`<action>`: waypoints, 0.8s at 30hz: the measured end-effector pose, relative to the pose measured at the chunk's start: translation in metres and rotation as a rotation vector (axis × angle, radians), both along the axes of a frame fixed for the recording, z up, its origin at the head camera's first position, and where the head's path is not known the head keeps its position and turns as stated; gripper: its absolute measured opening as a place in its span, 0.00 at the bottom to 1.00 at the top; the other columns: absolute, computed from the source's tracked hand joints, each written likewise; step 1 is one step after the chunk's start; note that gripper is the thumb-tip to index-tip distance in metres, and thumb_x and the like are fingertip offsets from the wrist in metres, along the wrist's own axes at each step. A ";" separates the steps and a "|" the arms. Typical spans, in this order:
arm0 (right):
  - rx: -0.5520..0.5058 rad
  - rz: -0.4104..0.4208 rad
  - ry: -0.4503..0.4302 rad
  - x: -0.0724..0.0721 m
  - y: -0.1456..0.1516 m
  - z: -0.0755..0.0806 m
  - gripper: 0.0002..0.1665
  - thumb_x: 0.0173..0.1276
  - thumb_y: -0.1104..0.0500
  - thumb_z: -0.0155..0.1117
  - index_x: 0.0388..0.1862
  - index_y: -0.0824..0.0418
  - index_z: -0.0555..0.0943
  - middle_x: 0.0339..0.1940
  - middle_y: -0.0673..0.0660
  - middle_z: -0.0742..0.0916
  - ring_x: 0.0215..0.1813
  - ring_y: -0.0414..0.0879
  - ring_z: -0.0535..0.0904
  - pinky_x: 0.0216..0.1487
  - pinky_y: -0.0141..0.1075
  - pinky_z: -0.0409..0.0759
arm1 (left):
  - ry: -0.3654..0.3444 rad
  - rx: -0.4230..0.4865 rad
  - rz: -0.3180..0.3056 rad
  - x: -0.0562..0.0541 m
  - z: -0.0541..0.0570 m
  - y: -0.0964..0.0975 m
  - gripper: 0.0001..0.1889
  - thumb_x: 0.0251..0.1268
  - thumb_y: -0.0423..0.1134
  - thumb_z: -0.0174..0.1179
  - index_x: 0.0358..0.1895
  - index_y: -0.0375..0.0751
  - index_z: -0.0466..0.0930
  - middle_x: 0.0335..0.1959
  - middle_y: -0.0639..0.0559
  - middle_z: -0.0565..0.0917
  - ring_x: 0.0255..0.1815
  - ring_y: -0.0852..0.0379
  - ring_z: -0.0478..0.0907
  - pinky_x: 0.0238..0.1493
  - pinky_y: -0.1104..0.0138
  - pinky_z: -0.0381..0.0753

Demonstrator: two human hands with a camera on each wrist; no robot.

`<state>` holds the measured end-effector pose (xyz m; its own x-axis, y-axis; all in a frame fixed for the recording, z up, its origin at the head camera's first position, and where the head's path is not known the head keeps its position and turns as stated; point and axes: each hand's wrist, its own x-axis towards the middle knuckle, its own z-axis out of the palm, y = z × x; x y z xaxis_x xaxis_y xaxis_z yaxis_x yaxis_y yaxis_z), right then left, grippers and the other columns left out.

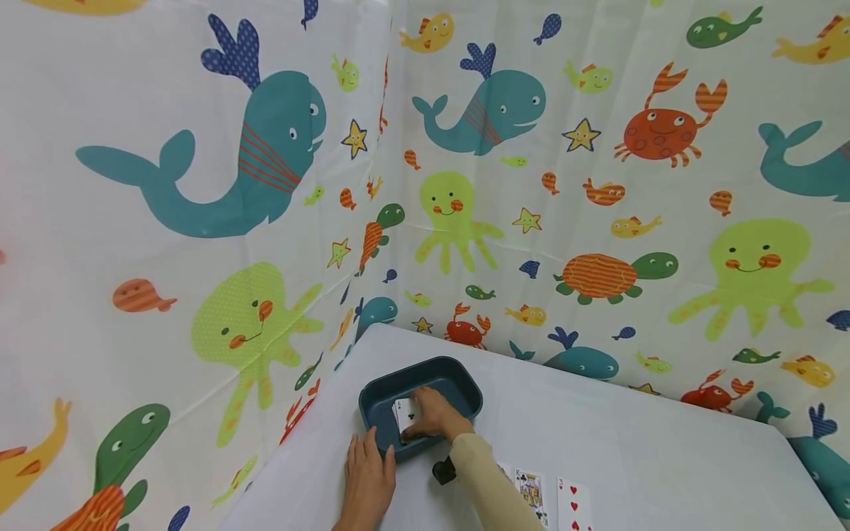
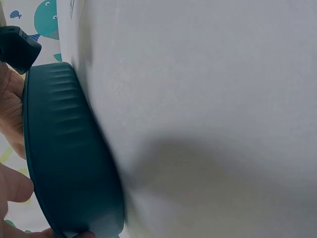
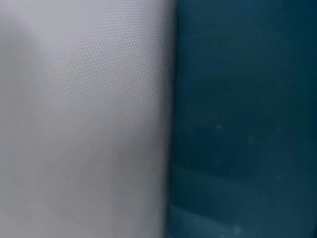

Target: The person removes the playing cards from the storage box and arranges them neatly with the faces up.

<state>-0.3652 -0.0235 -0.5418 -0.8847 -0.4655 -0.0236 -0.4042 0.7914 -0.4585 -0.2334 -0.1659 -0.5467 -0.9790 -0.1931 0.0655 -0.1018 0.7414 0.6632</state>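
Note:
A dark teal tray (image 1: 457, 383) sits on the white table. My right hand (image 1: 433, 413) reaches over its near side and grips a small stack of playing cards (image 1: 402, 414) inside it, thumb and fingers at the stack's edges. Black club marks show on the top card. At the tray's near left corner, my left hand (image 1: 369, 472) touches the rim with its fingers extended. In the left wrist view its thumb (image 2: 19, 184) lies at the rim of the tray (image 2: 74, 148). The right wrist view shows only the teal tray wall (image 3: 242, 119) beside white cloth.
To the right of my right sleeve (image 1: 494, 487), a king of clubs (image 1: 531, 494) and a hearts card (image 1: 574, 504) lie face up. Another card is mostly hidden by the sleeve. A black wrist camera (image 1: 443, 470) hangs under the right wrist. Sea-animal curtains (image 1: 598, 199) rise behind the table.

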 end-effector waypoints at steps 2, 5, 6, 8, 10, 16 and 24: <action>-0.021 -0.004 -0.013 0.001 0.000 0.001 0.44 0.50 0.48 0.86 0.63 0.65 0.78 0.60 0.61 0.84 0.60 0.55 0.79 0.64 0.49 0.77 | -0.001 0.004 -0.001 0.001 0.000 0.000 0.29 0.76 0.40 0.57 0.69 0.21 0.63 0.67 0.23 0.69 0.75 0.22 0.55 0.71 0.31 0.56; -0.034 -0.011 -0.030 0.003 0.000 0.002 0.45 0.50 0.48 0.86 0.63 0.65 0.78 0.60 0.61 0.84 0.60 0.55 0.79 0.65 0.49 0.77 | -0.003 0.008 0.003 0.002 0.000 0.000 0.29 0.76 0.40 0.57 0.69 0.21 0.63 0.67 0.22 0.68 0.75 0.22 0.55 0.71 0.31 0.56; -0.032 -0.013 -0.033 0.003 0.000 0.002 0.45 0.50 0.48 0.86 0.64 0.65 0.78 0.60 0.61 0.84 0.60 0.55 0.79 0.65 0.49 0.77 | -0.002 0.007 0.004 0.002 0.000 0.000 0.29 0.76 0.40 0.57 0.69 0.21 0.63 0.67 0.22 0.68 0.75 0.22 0.55 0.71 0.31 0.56; -0.028 -0.017 -0.036 0.004 -0.001 0.002 0.45 0.49 0.48 0.86 0.63 0.64 0.78 0.59 0.60 0.85 0.59 0.54 0.80 0.64 0.49 0.78 | 0.002 0.008 0.008 0.003 0.000 0.001 0.29 0.76 0.40 0.57 0.69 0.21 0.64 0.67 0.22 0.69 0.75 0.22 0.55 0.71 0.31 0.56; -0.022 -0.020 -0.037 0.005 -0.001 0.002 0.45 0.49 0.47 0.87 0.63 0.64 0.78 0.58 0.59 0.85 0.57 0.53 0.80 0.63 0.48 0.78 | 0.008 0.006 0.010 0.003 0.000 0.001 0.29 0.76 0.40 0.57 0.69 0.21 0.64 0.67 0.22 0.69 0.75 0.22 0.55 0.71 0.31 0.56; -0.014 -0.025 -0.029 0.008 0.000 0.002 0.45 0.49 0.47 0.86 0.62 0.63 0.79 0.55 0.59 0.86 0.53 0.51 0.80 0.59 0.46 0.80 | 0.018 0.010 0.021 0.007 0.001 0.003 0.28 0.76 0.39 0.57 0.69 0.21 0.65 0.67 0.23 0.70 0.75 0.22 0.56 0.71 0.31 0.57; -0.050 -0.029 -0.033 0.012 0.003 0.005 0.46 0.53 0.45 0.84 0.65 0.65 0.77 0.60 0.61 0.84 0.57 0.52 0.80 0.63 0.49 0.79 | 0.012 0.003 0.029 0.013 0.002 0.005 0.29 0.76 0.39 0.57 0.69 0.21 0.64 0.67 0.23 0.70 0.75 0.23 0.56 0.71 0.32 0.57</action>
<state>-0.3535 -0.0207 -0.5366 -0.8972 -0.4406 -0.0301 -0.3652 0.7786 -0.5104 -0.2207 -0.1612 -0.5443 -0.9721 -0.2214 0.0770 -0.1149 0.7363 0.6668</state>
